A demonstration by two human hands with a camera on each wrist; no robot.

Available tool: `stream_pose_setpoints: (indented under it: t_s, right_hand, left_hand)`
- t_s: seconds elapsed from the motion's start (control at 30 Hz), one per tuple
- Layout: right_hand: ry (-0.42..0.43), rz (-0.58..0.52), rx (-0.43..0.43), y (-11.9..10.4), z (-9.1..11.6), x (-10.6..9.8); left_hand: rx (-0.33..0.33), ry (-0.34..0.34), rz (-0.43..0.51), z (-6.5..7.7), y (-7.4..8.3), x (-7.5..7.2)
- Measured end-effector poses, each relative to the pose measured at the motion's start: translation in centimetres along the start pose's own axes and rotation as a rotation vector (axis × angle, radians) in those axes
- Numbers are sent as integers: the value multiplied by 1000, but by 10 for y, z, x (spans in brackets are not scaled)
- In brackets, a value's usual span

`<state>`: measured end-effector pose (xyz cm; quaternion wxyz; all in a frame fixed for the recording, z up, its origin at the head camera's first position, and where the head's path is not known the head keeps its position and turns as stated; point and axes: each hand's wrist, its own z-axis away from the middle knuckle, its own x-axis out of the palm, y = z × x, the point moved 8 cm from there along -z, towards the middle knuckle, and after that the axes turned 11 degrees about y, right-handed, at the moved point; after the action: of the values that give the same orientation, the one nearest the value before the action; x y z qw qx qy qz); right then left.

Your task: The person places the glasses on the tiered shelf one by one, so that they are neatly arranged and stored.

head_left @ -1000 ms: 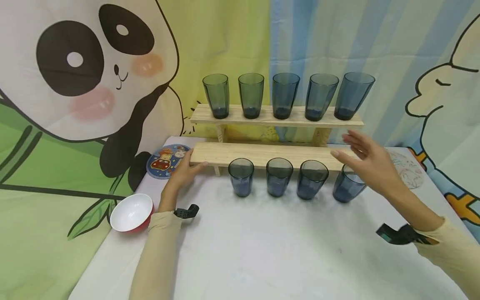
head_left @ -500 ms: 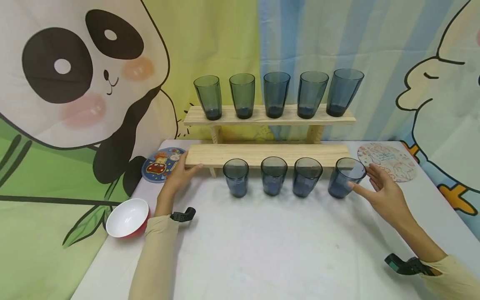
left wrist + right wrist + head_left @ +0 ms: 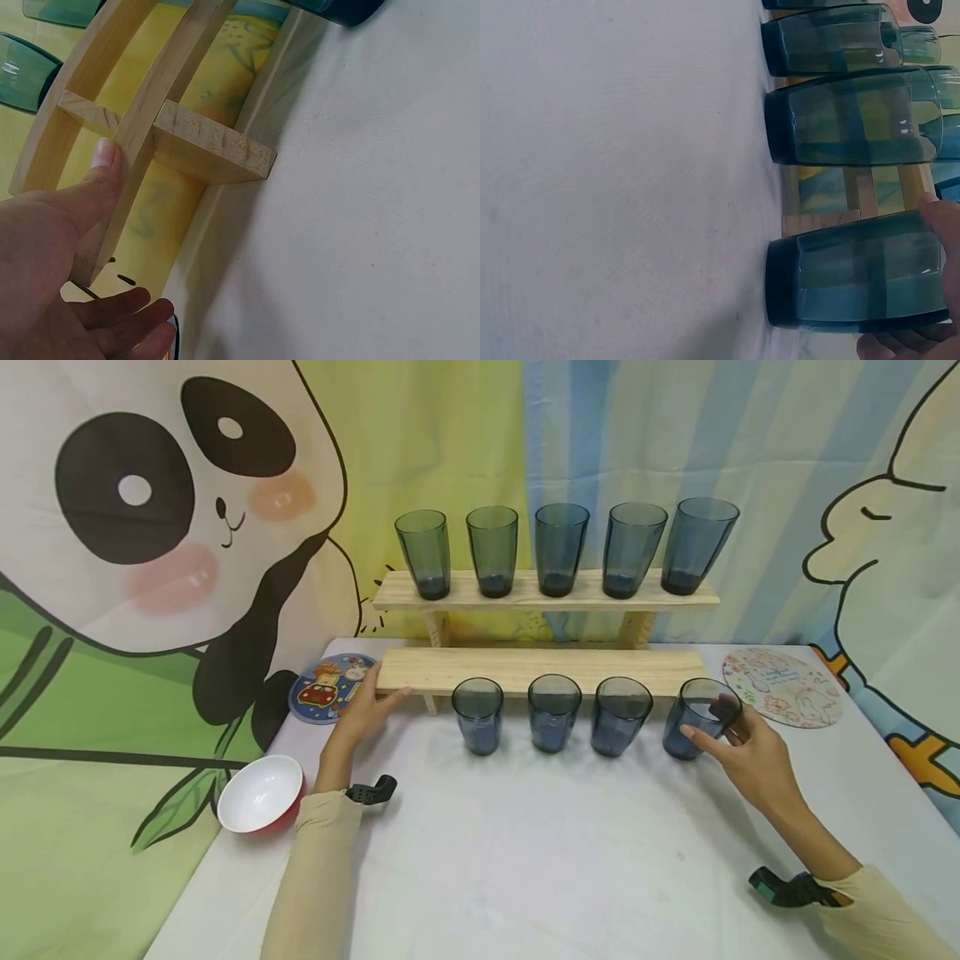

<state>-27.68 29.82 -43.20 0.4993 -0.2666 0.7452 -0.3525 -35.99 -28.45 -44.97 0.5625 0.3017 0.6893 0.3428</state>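
My right hand (image 3: 757, 764) holds the rightmost tumbler (image 3: 688, 714) of the front row, thumb on its near side and fingers round its right side. This blue-grey glass stands upright on the table; the right wrist view has the thumb near its rim. At the left end of the two-tier wooden rack, my left hand (image 3: 362, 714) grips the lower shelf (image 3: 525, 668). Its thumb (image 3: 106, 154) lies against the shelf's front edge in the left wrist view. Beside the held glass stand three similar tumblers (image 3: 621, 718), before the lower shelf.
Several matching tumblers (image 3: 562, 547) stand in a row on the upper shelf (image 3: 461, 587). A white bowl (image 3: 258, 793) with a red outside sits at the left. Round mats, one blue (image 3: 318, 693) and one pale (image 3: 787, 685), lie either side of the rack. Printed curtains hang behind.
My right hand has come down from beside the lower shelf's right end to the rightmost front tumbler, and its fingers have closed round it. The left hand stays on the shelf end.
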Motion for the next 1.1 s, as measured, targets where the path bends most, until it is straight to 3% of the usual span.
stream_pose_setpoints:
  t_s: [0.5, 0.8, 1.1]
  right_hand:
    - [49, -19, -51, -5, -3, -11]
    - [43, 6, -58, -40, -17, -34]
    - [100, 16, -118, -69, -47, -47]
  left_hand:
    - [-5, -5, -23, 0, 1, 1]
    - [-10, -10, -20, 3, 4, 1]
    - [7, -8, -28, 2, 5, 1]
